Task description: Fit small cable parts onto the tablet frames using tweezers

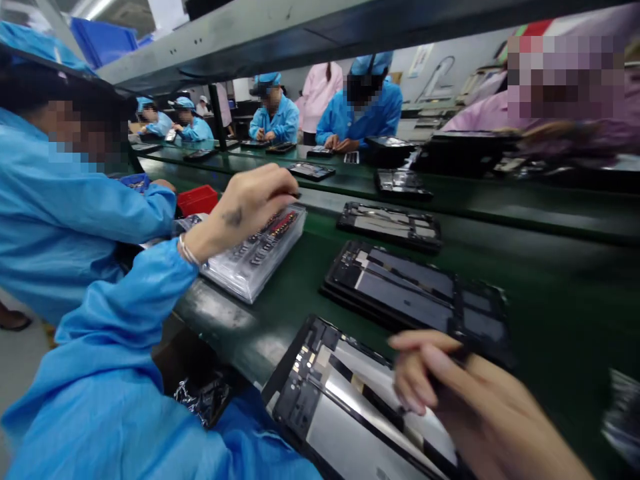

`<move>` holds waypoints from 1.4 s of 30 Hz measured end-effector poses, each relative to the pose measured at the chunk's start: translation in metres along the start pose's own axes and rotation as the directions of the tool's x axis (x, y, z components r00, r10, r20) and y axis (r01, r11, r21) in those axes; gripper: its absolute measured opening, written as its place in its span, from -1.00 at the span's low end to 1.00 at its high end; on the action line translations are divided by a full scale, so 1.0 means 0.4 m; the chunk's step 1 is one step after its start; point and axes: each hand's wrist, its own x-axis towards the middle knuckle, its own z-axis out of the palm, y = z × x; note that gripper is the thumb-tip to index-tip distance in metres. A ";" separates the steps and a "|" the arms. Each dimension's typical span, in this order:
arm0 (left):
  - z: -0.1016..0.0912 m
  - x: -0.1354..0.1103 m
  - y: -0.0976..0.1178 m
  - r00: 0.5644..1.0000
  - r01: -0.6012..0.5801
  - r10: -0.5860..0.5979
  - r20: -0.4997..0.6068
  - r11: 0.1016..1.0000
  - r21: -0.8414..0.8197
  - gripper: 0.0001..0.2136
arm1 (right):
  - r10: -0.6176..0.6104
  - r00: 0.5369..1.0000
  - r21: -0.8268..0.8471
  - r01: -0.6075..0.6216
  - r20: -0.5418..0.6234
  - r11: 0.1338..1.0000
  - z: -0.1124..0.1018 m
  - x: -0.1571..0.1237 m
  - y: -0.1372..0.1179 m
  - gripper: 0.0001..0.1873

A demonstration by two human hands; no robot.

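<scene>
My left hand point(250, 203) is raised over a stack of clear plastic trays point(253, 267) that hold rows of small dark parts. Its thumb and fingers are pinched together, with a small dark bit at the tips too small to name. An opened tablet point(360, 447) lies nearest me, showing silver battery surfaces and dark ribbon cables. Over its right side hovers my right hand point(465, 393), fingers curled and closed; what they hold, if anything, is hidden. Just beyond lies a pile of opened tablets point(405, 280).
More opened tablets point(390, 223) line the green bench point(285, 327). A red bin point(197, 200) stands behind the trays. A co-worker in blue point(75, 193) sits close on my left; others work across the bench. A metal shelf beam point(300, 40) runs overhead. A clear bag point(623, 407) lies far right.
</scene>
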 end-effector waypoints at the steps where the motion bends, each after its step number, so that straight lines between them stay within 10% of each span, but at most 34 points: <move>1: 0.011 -0.012 0.064 0.994 -0.103 0.103 -0.041 0.995 0.000 -0.86 | 0.071 0.994 0.050 -0.076 0.088 0.996 0.036 0.004 -0.011 -0.60; 6: 0.102 -0.083 0.271 0.601 -0.782 0.796 -0.075 0.605 0.152 -0.83 | 0.108 0.985 0.261 -0.140 0.135 0.955 0.105 0.027 -0.008 -0.56; 9: 0.146 -0.098 0.300 0.533 -0.830 0.837 -0.123 0.546 0.118 -0.82 | 0.112 0.994 0.286 -0.104 -0.013 0.953 0.091 0.022 -0.002 -0.62; 19: 0.164 -0.104 0.307 0.563 -0.820 0.822 -0.083 0.568 0.067 -0.88 | -0.073 0.984 0.102 0.090 -0.162 0.991 0.074 0.033 0.001 -0.63; 27: 0.135 -0.066 0.314 0.851 -0.521 0.524 0.006 0.845 0.124 -0.86 | -0.419 0.905 -0.377 0.362 -0.079 0.853 0.057 0.047 -0.013 -0.77; 34: 0.096 -0.076 0.353 0.862 -0.503 0.505 0.045 0.841 0.199 -0.78 | -0.607 0.791 -0.576 0.533 0.079 0.619 0.070 0.019 -0.021 -0.77; 42: 0.034 -0.140 0.353 0.877 -0.473 0.477 0.046 0.847 0.243 -0.79 | -0.516 0.839 -0.593 0.508 0.175 0.625 0.092 -0.024 -0.010 -0.78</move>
